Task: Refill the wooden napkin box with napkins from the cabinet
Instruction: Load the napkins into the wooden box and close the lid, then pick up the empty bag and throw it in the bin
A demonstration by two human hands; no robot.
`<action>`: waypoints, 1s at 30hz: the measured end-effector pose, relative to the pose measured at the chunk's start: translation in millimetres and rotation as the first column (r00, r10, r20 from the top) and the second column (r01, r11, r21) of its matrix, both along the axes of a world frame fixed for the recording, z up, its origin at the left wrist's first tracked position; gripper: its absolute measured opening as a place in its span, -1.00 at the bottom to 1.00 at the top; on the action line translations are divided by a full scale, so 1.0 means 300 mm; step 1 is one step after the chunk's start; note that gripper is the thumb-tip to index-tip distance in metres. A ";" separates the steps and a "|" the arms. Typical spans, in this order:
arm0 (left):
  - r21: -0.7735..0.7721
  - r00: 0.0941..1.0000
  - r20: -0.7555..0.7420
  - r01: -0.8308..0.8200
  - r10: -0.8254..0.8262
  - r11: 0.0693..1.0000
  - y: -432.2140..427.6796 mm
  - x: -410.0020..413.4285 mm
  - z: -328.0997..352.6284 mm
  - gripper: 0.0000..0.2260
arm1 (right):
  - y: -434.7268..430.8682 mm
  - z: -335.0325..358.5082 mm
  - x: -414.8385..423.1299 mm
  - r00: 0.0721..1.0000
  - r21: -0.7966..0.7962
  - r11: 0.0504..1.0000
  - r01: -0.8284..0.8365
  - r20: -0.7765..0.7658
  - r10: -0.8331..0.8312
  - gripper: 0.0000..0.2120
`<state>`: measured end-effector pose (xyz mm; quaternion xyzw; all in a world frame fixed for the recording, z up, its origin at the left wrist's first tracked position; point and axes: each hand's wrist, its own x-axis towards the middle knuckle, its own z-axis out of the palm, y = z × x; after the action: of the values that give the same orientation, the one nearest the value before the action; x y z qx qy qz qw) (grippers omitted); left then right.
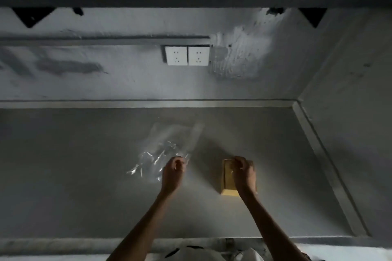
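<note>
The wooden napkin box stands on the grey counter, right of centre. My right hand lies over its top with curled fingers; whether they pinch something is too dim to tell. A crumpled clear plastic wrapper lies on the counter to the left of the box. My left hand has its fingers curled at the wrapper's near right edge and seems to pinch the plastic. No napkins are plainly visible.
A grey wall rises behind the counter with two white sockets. A side wall closes the counter on the right. A dark shelf edge with black brackets runs overhead. The counter's front edge is near my body.
</note>
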<state>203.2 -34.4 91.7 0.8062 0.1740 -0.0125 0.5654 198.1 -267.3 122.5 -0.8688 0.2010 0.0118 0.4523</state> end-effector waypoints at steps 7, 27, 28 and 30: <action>0.321 0.926 -0.107 -0.312 0.361 0.894 0.513 0.042 -0.034 -0.70 | 0.387 -0.241 0.166 0.892 0.137 0.974 -0.179 -0.396 0.219 -0.48; 0.062 1.000 -0.003 -0.002 0.002 0.998 0.244 -0.269 0.199 -0.11 | 0.170 0.179 -0.290 0.985 0.681 0.730 -0.050 0.153 -0.076 -0.72; 0.116 0.984 0.112 0.125 -0.138 0.985 0.180 -0.267 0.276 -0.13 | 0.112 0.221 -0.342 0.981 0.711 0.702 -0.046 0.164 -0.101 -0.76; 0.227 0.853 0.185 0.447 -0.488 0.866 0.027 -0.273 0.421 -0.17 | 0.004 0.315 -0.460 0.974 0.734 0.678 -0.038 0.179 -0.139 -0.79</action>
<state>121.2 -26.3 218.1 0.8664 -0.0958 -0.0389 0.4885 60.2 -266.2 216.8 -0.6048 0.1522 -0.0172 0.7815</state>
